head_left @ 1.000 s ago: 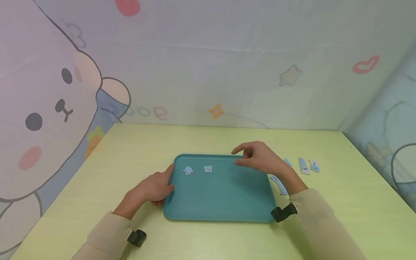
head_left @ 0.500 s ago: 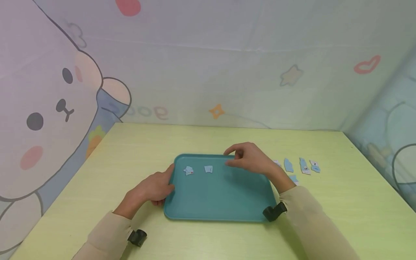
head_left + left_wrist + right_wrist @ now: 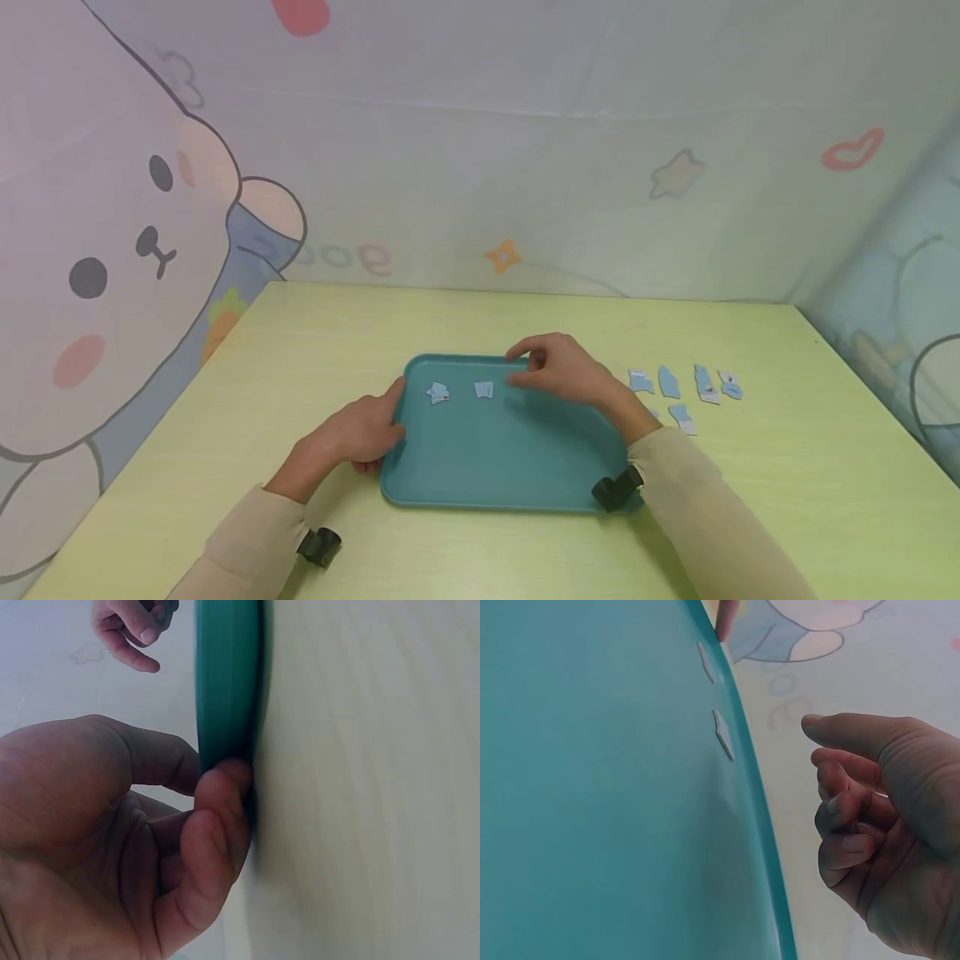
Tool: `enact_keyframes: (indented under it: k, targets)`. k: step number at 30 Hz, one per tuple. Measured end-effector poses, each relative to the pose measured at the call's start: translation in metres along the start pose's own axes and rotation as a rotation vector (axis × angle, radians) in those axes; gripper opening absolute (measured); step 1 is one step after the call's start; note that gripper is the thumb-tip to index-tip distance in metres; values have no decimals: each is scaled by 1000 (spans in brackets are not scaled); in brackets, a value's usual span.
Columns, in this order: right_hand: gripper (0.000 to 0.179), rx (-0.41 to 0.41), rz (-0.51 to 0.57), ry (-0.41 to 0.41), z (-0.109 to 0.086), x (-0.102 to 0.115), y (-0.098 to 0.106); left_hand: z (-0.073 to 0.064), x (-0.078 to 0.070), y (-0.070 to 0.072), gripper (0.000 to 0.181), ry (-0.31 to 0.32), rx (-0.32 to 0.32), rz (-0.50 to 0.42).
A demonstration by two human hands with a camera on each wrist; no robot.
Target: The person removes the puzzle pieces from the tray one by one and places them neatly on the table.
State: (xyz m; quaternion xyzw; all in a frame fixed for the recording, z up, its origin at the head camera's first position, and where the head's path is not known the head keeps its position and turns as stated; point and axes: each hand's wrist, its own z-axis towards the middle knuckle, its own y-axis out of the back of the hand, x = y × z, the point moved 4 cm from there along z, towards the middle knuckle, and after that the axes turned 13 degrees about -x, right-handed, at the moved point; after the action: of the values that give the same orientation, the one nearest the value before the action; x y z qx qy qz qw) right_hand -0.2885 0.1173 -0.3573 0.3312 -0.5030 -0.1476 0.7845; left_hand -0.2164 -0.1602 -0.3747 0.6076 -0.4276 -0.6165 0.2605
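A teal rectangular tray lies on the table. My left hand holds its left edge; in the left wrist view the curled fingers are at the tray's rim. Over the tray's upper right part hovers my right hand, with thumb and index finger apart and the others loosely curled. Nothing shows between the right fingers in the right wrist view. Close to those fingertips lies a small pale-blue puzzle piece on the tray. A second, irregular pale-blue puzzle piece lies left of it, near the tray's upper left corner.
Right of the tray, several blue-and-white puzzle pieces are spread on the pale yellow table. The right forearm crosses the tray's right edge. Behind the table hangs a printed cloth with a cartoon animal on its left.
My right hand has moved left over the tray, toward the small puzzle piece. More pieces beside the tray have come into sight from behind it. The left hand stays at the tray's edge.
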Motion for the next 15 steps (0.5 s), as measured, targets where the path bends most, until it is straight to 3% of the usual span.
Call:
enact_keyframes:
  k: [9,15]
  targets:
    - [37,54,-29,37,4,-5,-13,0,0,0,78,6,2,-1]
    - [36,95,-46,-17,4,-7,-20,0,-1,-1,78,6,4,-3]
